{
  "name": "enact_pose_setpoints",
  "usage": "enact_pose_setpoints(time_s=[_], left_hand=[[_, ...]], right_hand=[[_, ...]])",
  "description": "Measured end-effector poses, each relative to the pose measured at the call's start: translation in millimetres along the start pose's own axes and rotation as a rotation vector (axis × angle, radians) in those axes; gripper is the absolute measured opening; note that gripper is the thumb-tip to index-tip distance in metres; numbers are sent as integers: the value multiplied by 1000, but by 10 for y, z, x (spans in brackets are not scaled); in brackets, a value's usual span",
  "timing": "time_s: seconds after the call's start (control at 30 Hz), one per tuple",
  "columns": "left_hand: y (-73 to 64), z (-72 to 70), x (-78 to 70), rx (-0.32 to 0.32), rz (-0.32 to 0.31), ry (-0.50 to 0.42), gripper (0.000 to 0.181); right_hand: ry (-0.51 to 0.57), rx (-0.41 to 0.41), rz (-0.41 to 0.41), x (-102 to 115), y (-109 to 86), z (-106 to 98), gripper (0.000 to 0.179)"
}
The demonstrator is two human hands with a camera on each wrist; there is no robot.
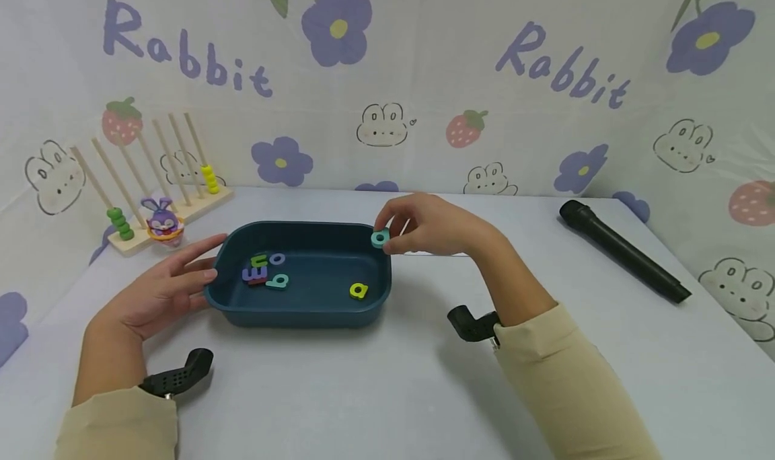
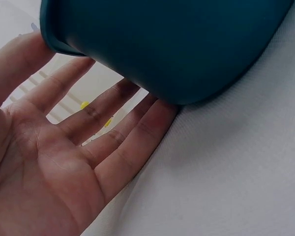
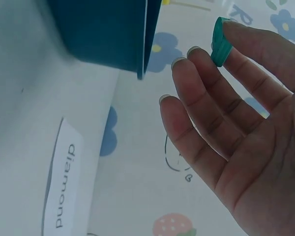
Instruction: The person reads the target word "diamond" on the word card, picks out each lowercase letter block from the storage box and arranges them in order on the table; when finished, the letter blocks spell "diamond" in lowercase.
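My right hand [image 1: 432, 224] pinches a teal toy letter with a round hole [image 1: 380, 237] between thumb and fingertips, at the right rim of a dark teal tub [image 1: 303, 317]. In the right wrist view the letter [image 3: 220, 43] shows edge-on, with the other fingers spread apart. My left hand [image 1: 160, 288] touches the tub's left end, thumb near the rim. Its fingers [image 2: 130, 147] stretch out against the tub's outer wall in the left wrist view. Inside lie a yellow letter [image 1: 358, 290] on the right and several coloured letters, among them a purple m [image 1: 254, 273], on the left.
At the back left stands a wooden peg counter [image 1: 130, 243] with green and yellow beads and a purple rabbit figure [image 1: 162, 219] before it. A black microphone [image 1: 623, 251] lies at the right. A paper strip reading "diamond" [image 3: 64, 182] lies beside the tub.
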State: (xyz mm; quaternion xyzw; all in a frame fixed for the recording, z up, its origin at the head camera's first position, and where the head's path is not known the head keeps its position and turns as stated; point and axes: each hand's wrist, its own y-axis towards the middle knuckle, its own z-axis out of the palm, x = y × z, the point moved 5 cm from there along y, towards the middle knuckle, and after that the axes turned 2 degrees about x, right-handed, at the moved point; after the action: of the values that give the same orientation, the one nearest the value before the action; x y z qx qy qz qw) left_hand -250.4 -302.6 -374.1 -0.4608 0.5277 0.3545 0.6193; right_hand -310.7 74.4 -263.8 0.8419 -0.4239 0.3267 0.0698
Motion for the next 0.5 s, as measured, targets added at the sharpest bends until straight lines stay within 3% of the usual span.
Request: enact_pose_setpoints(time_s=[0.5], left_hand=[[-20,16,-5,7,7,-42,66]], right_hand=[[-35,0,84,-369,-191,41,24]])
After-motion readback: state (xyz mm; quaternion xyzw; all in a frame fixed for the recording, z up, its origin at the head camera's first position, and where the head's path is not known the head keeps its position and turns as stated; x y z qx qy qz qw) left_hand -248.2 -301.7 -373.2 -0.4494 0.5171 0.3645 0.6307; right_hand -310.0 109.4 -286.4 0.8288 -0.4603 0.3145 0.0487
